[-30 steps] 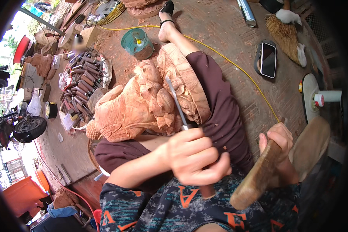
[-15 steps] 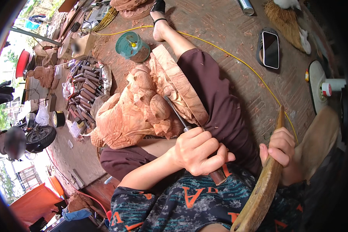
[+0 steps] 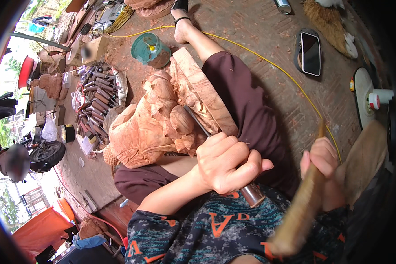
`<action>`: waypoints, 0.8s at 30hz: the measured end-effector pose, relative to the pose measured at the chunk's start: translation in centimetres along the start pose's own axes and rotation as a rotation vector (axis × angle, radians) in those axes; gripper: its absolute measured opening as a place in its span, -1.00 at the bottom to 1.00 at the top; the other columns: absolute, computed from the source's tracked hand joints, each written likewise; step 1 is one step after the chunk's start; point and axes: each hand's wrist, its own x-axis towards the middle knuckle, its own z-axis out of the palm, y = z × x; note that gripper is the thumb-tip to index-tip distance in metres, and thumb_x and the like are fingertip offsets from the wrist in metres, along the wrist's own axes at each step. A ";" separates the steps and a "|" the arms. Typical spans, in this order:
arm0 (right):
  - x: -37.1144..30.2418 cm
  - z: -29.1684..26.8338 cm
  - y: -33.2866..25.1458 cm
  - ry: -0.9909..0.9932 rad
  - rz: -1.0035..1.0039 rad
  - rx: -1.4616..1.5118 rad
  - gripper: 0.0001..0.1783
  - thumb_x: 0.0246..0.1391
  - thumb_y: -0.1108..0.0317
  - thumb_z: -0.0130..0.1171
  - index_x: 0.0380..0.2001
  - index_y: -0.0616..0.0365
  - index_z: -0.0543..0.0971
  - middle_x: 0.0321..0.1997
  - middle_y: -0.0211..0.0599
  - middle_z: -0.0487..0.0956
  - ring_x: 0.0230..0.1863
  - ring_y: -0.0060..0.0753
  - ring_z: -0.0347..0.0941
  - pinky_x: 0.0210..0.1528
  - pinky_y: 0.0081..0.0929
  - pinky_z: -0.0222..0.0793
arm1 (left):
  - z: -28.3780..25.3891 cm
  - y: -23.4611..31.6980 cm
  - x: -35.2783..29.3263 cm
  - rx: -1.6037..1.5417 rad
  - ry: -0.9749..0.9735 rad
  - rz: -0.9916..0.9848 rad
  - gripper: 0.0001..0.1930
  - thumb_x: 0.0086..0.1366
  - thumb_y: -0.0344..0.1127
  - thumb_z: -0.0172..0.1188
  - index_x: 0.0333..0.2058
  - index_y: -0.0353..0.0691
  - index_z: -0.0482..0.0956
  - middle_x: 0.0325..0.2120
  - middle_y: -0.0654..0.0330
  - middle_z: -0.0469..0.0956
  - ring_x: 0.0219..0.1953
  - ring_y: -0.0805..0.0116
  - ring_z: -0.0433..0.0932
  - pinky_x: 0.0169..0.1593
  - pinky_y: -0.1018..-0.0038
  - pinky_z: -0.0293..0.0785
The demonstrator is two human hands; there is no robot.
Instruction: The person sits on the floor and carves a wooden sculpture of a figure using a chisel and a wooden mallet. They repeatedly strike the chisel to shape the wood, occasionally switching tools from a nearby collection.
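A reddish-brown wood carving (image 3: 147,121) lies across my lap, its flat round base (image 3: 207,94) toward my right thigh. My left hand (image 3: 229,163) is closed round the dark handle of a wood chisel (image 3: 193,118). The chisel's steel tip rests at the carved folds beside the base, and its handle end (image 3: 253,196) sticks out below my fist. Off to the right, my right hand (image 3: 321,158) grips a long wooden mallet (image 3: 301,211), club-shaped and blurred by motion. Its thick end is near my shirt, apart from the chisel handle.
Left of the carving lies a pile of wooden-handled chisels (image 3: 97,99). A teal bucket (image 3: 150,50) stands beyond it. A yellow cable (image 3: 268,61) runs over the floor past a phone (image 3: 311,53). A broom (image 3: 325,26) and a fan base (image 3: 364,99) are at right.
The mallet's thick end has shifted a little up and toward the chisel handle, and is now blurred. My left hand and the chisel have moved slightly up.
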 end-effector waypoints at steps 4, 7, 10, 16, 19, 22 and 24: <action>-0.4 -0.1 -0.2 0.033 0.050 0.080 -0.62 -0.12 0.57 0.26 -0.18 0.18 0.41 -0.53 -0.30 0.44 -0.61 -0.28 0.35 -0.57 -0.35 0.30 | 0.4 -0.2 -0.4 0.052 0.020 -0.012 -0.75 0.16 -0.22 0.39 -0.51 -0.24 0.55 -0.74 0.34 0.26 -0.73 0.44 0.26 -0.65 0.50 0.10; -1.1 0.6 0.2 0.110 0.039 0.099 -0.63 -0.11 0.57 0.26 -0.19 0.19 0.40 -0.53 -0.27 0.44 -0.60 -0.25 0.37 -0.54 -0.32 0.32 | 0.5 -0.2 -0.3 0.067 0.011 -0.007 -0.74 0.16 -0.22 0.40 -0.51 -0.24 0.55 -0.74 0.34 0.26 -0.72 0.44 0.27 -0.64 0.49 0.11; -0.7 -1.0 0.0 -0.150 0.114 -0.119 -0.60 -0.08 0.62 0.26 -0.19 0.20 0.33 -0.50 -0.25 0.43 -0.58 -0.26 0.37 -0.54 -0.28 0.37 | 0.8 -0.8 0.4 0.110 0.032 -0.043 -0.75 0.12 -0.21 0.38 -0.56 -0.16 0.50 -0.73 0.39 0.14 -0.71 0.47 0.19 -0.62 0.50 0.02; -1.4 0.6 0.3 0.179 0.080 0.117 -0.56 -0.10 0.67 0.26 -0.16 0.20 0.33 -0.49 -0.24 0.42 -0.59 -0.27 0.37 -0.56 -0.34 0.33 | -1.2 -0.8 0.7 0.090 -0.063 -0.016 -0.74 0.15 -0.22 0.40 -0.48 -0.24 0.52 -0.72 0.35 0.30 -0.72 0.42 0.28 -0.62 0.50 0.13; -1.2 0.3 0.2 0.133 0.106 0.017 -0.58 -0.10 0.65 0.28 -0.18 0.19 0.36 -0.51 -0.26 0.44 -0.61 -0.28 0.38 -0.57 -0.35 0.32 | -2.7 0.0 2.1 0.167 -0.053 0.204 -0.73 0.17 -0.19 0.40 -0.46 -0.21 0.52 -0.73 0.41 0.25 -0.72 0.54 0.23 -0.63 0.56 0.08; -0.6 0.9 0.2 0.128 0.098 0.046 -0.60 -0.12 0.65 0.28 -0.20 0.17 0.38 -0.54 -0.28 0.45 -0.62 -0.29 0.39 -0.56 -0.36 0.33 | -1.5 0.2 0.6 -0.064 -0.074 0.100 -0.74 0.17 -0.18 0.39 -0.47 -0.21 0.55 -0.73 0.42 0.22 -0.73 0.52 0.23 -0.63 0.56 0.09; -0.3 1.3 -0.1 0.105 0.087 0.075 -0.60 -0.13 0.65 0.28 -0.21 0.16 0.38 -0.53 -0.29 0.45 -0.61 -0.29 0.40 -0.56 -0.37 0.34 | -0.7 0.1 -0.2 -0.052 -0.039 0.046 -0.74 0.16 -0.18 0.39 -0.48 -0.22 0.56 -0.73 0.40 0.23 -0.72 0.50 0.25 -0.63 0.55 0.10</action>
